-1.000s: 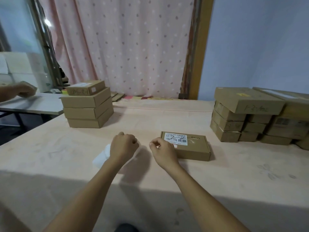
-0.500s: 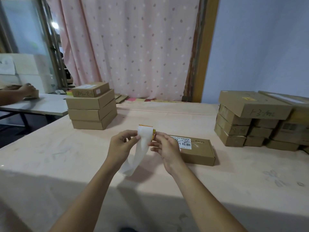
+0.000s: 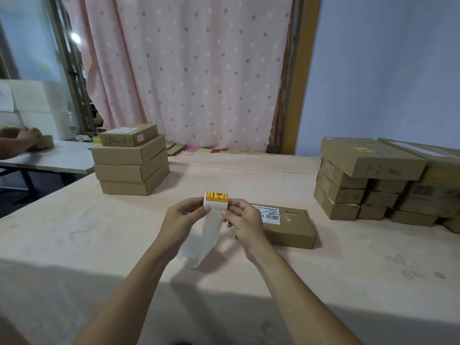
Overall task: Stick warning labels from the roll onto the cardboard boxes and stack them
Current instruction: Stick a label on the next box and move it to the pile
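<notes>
Both my hands hold up a white label strip [image 3: 209, 225] above the table, its loose end trailing down to the tabletop. A yellow and red warning label [image 3: 216, 197] shows at the strip's top edge. My left hand [image 3: 184, 220] pinches the strip's left side and my right hand [image 3: 242, 220] pinches its right side near the label. A flat cardboard box [image 3: 290, 229] with a white barcode sticker lies on the table just right of my right hand.
A stack of several cardboard boxes [image 3: 130, 161] stands at the back left. A larger pile of boxes [image 3: 368, 180] fills the back right. Another person's hand [image 3: 27, 136] rests on a box at a side table, far left. A pink curtain hangs behind.
My hands rose from the tabletop with the label strip between them. The warning label at the top has come further into sight.
</notes>
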`<state>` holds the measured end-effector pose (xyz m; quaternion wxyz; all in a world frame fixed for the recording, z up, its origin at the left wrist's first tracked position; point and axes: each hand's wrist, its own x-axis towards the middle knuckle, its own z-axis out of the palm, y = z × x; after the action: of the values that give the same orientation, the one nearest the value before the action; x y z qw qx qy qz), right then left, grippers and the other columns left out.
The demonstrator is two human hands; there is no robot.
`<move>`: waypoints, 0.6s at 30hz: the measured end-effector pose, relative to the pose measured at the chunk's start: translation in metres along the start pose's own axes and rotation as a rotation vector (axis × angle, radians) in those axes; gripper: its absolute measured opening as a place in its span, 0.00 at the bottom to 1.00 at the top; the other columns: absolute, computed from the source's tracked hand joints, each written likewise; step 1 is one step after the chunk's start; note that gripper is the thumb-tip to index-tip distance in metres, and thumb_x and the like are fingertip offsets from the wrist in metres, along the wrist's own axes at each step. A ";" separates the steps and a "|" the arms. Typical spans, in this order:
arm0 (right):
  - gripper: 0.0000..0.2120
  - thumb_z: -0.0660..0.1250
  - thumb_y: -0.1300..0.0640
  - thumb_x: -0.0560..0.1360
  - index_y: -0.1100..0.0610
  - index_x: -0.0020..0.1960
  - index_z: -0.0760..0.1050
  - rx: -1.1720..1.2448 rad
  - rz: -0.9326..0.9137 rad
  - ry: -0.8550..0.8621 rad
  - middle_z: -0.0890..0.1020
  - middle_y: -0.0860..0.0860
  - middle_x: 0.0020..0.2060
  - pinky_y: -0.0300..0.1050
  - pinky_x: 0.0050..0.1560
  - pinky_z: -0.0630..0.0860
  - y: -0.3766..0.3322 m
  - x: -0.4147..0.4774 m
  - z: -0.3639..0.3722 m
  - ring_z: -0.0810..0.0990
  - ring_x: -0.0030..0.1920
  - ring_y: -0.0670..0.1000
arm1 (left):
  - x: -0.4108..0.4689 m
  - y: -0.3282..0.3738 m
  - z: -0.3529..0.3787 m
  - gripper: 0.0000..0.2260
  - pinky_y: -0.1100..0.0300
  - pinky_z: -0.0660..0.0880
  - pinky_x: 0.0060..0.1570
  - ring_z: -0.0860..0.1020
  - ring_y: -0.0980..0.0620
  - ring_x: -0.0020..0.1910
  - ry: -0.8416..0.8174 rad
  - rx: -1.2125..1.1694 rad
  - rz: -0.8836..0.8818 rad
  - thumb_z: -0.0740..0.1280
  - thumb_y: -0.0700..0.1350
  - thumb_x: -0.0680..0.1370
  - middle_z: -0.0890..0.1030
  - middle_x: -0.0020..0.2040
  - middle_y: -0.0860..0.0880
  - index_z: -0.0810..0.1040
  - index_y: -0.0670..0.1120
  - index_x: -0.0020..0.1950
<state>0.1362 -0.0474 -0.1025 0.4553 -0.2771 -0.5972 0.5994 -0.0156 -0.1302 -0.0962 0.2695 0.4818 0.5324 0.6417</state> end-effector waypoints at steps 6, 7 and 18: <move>0.17 0.74 0.61 0.74 0.50 0.60 0.76 -0.322 -0.171 0.126 0.82 0.43 0.56 0.41 0.49 0.76 0.005 -0.002 -0.001 0.78 0.42 0.43 | 0.006 -0.009 0.003 0.06 0.48 0.74 0.49 0.78 0.43 0.45 0.172 0.043 0.066 0.76 0.40 0.74 0.87 0.45 0.49 0.88 0.51 0.47; 0.18 0.74 0.59 0.74 0.49 0.62 0.76 -0.392 -0.257 0.152 0.80 0.42 0.57 0.41 0.50 0.75 0.006 -0.002 -0.001 0.76 0.42 0.44 | 0.006 -0.009 0.004 0.06 0.53 0.72 0.45 0.76 0.48 0.42 0.188 0.073 0.093 0.76 0.41 0.74 0.86 0.44 0.49 0.88 0.52 0.46; 0.15 0.67 0.42 0.74 0.45 0.58 0.82 -0.813 -0.627 0.074 0.82 0.39 0.54 0.45 0.56 0.72 -0.003 0.006 0.007 0.72 0.53 0.46 | 0.006 -0.021 0.005 0.01 0.60 0.69 0.36 0.72 0.51 0.39 0.268 0.582 0.576 0.75 0.42 0.74 0.80 0.37 0.59 0.84 0.46 0.45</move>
<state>0.1279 -0.0454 -0.0975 0.4895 -0.2603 -0.8198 0.1434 -0.0169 -0.1173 -0.1142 -0.1393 0.5790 0.5655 0.5706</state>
